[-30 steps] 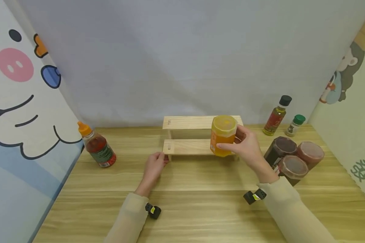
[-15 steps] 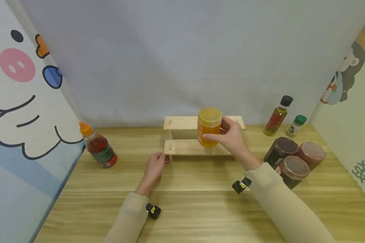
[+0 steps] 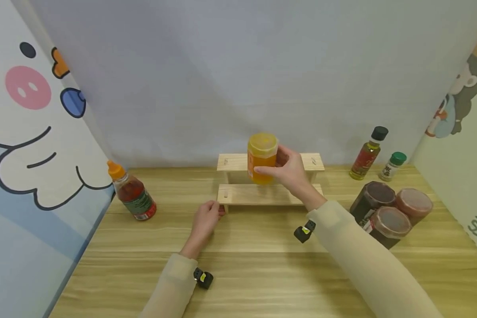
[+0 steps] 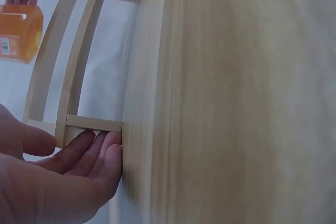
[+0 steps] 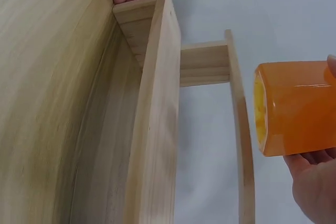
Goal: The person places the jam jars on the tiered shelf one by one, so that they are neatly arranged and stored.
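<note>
My right hand (image 3: pixel 292 174) grips a honey jar (image 3: pixel 262 161) with amber contents and a yellow lid, thumb across its front. The jar is upright and overlaps the upper step of a two-tier wooden rack (image 3: pixel 242 194) in the head view. In the right wrist view the jar (image 5: pixel 299 108) hangs clear of the rack's upper board (image 5: pixel 239 119). At the rack's left end my left hand (image 3: pixel 206 216) holds the lower tier; in the left wrist view its thumb lies on the board's edge and its fingers (image 4: pixel 89 156) bend against the leg.
A red sauce bottle (image 3: pixel 135 196) with an orange cap stands at left. On the right are an oil bottle (image 3: pixel 365 157), a small green-capped shaker (image 3: pixel 391 168) and three dark or reddish jars (image 3: pixel 389 223) close together. A pale wall (image 3: pixel 238 79) rises behind the table.
My right hand has carried the honey jar left and upward, from in front of the rack's right part to over its middle. The left hand keeps its place on the rack.
</note>
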### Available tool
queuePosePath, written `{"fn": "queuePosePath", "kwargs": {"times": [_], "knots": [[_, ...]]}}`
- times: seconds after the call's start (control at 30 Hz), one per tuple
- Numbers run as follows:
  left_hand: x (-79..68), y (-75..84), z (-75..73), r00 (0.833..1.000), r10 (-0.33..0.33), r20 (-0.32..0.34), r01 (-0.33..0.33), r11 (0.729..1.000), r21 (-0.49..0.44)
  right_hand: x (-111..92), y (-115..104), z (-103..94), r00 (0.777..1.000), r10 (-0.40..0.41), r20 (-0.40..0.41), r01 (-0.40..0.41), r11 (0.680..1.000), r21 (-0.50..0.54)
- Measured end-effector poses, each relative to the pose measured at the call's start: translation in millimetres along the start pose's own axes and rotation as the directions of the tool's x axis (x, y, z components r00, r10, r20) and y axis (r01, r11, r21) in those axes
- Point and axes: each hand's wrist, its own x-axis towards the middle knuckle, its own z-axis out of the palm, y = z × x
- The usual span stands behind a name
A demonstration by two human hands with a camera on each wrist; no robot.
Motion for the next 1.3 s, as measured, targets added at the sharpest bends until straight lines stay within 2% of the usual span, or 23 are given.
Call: {"fn": "queuePosePath", "kwargs": {"times": [0.47, 0.67, 1.03, 1.3], "knots": [[0.5, -0.7, -2.2, 1.0, 0.007, 0.003, -0.007, 1.0, 0.007, 26.5, 6.6, 19.9, 0.997, 0.045, -0.056, -0.047, 0.998, -0.038], [1.5, -0.8, -3.8, 1.0, -0.004, -0.005, 0.004, 1.0, -0.009, 37.4, 11.0, 29.9, 0.999, 0.012, -0.042, -0.014, 0.998, -0.054], [0.2, 0.0, 0.3, 1.0, 0.02, -0.004, -0.02, 1.0, 0.018, 45.8, 16.3, 36.2, 0.994, 0.021, -0.111, -0.032, 0.995, -0.099], [-1.1, 0.5, 0.1, 1.0, 0.007, 0.004, -0.007, 1.0, 0.014, 54.3, 18.4, 42.3, 0.993, 0.005, -0.116, -0.015, 0.996, -0.084]]}}
